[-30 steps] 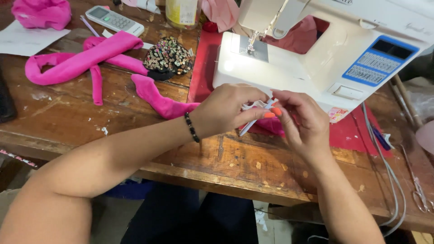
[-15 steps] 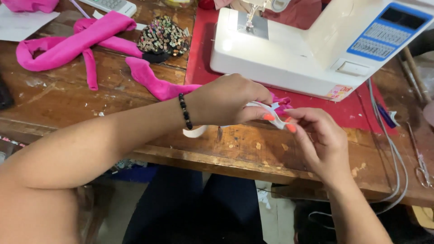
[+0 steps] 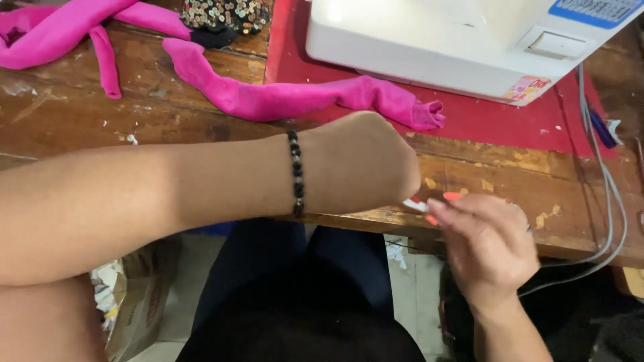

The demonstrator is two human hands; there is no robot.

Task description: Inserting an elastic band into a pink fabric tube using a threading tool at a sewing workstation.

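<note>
Both hands meet over the table edge (image 3: pixel 510 171) on a small white piece (image 3: pixel 414 205).

It looks light and thin, best pinched at its ends. The left hand (image 3: pixel 365 164) is clenched over it; the right hand (image 3: pixel 486 245), at 4 o'clock, pinches its tip. Most is hidden, so its kind is unclear.

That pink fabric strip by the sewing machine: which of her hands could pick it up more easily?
Probably the left hand: it hovers right beside the pink fabric strip, just short of its crumpled end. The right hand sits off the table edge, its fingers pinching a small white piece.
</note>
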